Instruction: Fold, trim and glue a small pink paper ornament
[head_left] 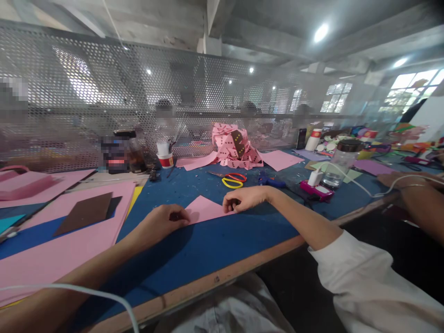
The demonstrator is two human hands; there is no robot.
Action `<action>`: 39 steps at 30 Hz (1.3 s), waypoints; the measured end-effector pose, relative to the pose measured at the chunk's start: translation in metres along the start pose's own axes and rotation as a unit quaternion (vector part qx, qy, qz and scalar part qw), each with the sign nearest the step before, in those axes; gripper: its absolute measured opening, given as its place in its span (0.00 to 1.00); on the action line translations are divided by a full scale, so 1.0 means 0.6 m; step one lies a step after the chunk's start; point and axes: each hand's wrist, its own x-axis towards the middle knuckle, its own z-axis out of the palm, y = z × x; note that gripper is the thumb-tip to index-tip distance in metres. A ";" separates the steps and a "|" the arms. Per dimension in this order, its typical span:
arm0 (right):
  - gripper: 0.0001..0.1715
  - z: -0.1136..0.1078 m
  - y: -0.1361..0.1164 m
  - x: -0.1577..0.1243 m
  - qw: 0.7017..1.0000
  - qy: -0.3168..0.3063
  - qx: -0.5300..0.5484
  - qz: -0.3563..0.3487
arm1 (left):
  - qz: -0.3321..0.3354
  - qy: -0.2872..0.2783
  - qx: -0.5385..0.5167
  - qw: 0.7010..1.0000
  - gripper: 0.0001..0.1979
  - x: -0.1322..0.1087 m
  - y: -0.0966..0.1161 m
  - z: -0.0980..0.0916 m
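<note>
A pink triangular sheet [204, 209], paper or thin foam, lies on the blue table top [194, 249]. My left hand [168, 219] has its fingers curled in a pinch at the sheet's left corner. At the right corner my right hand [243, 200] bends its fingers down onto the sheet, thumb close to the fingertips. Just beyond it rest scissors [234, 180] with red and yellow handles. A blue glue gun [268, 180] lies to the right of them.
Pink sheets [65, 249] with a brown piece [86, 212] lie at left. Behind stands a heap of dotted pink pieces [231, 145] before a perforated screen [121, 83]. A pink power strip [316, 190] and clear jar [338, 164] stand right, near another person's arm [419, 194].
</note>
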 end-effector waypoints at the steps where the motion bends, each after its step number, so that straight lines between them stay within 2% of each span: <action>1: 0.24 0.000 0.000 -0.001 1.000 0.001 -0.001 -0.005 | 0.000 -0.003 -0.002 1.000 0.12 0.000 -0.001 -0.002; 6: 0.25 -0.001 0.001 -0.009 0.999 0.005 0.002 -0.043 | -0.008 -0.011 -0.015 1.000 0.14 0.001 -0.001 -0.008; 13: 0.26 0.000 -0.002 -0.015 1.000 0.008 0.005 -0.029 | -0.008 -0.010 -0.022 1.000 0.13 0.001 0.000 -0.007; 16: 0.19 0.013 -0.009 -0.007 0.999 0.052 0.008 -0.007 | -0.009 -0.009 -0.021 1.000 0.12 0.001 -0.003 -0.005; 18: 0.13 0.028 -0.019 0.006 0.993 0.121 0.003 -0.002 | -0.008 -0.003 -0.013 1.000 0.12 0.000 -0.002 -0.005; 20: 0.11 0.046 -0.032 0.026 0.983 0.180 -0.023 -0.016 | -0.007 0.001 -0.006 1.000 0.12 -0.001 0.002 -0.006; 23: 0.10 0.068 -0.050 0.057 0.971 0.228 -0.071 -0.015 | -0.005 0.000 -0.011 1.000 0.12 -0.003 0.007 -0.006; 27: 0.09 0.082 -0.058 0.080 0.968 0.241 -0.072 0.011 | -0.003 0.006 -0.016 1.000 0.12 -0.003 0.007 -0.004; 34: 0.09 0.089 -0.045 0.081 0.962 0.257 -0.088 -0.004 | -0.004 0.001 -0.002 1.000 0.12 -0.003 0.002 -0.005; 37: 0.11 0.081 -0.051 0.072 0.965 0.249 -0.083 -0.016 | -0.004 0.002 -0.002 1.000 0.12 -0.003 0.003 -0.005; 39: 0.10 0.076 -0.073 0.048 0.959 0.272 -0.071 -0.031 | -0.006 0.002 -0.005 1.000 0.12 -0.003 0.003 -0.004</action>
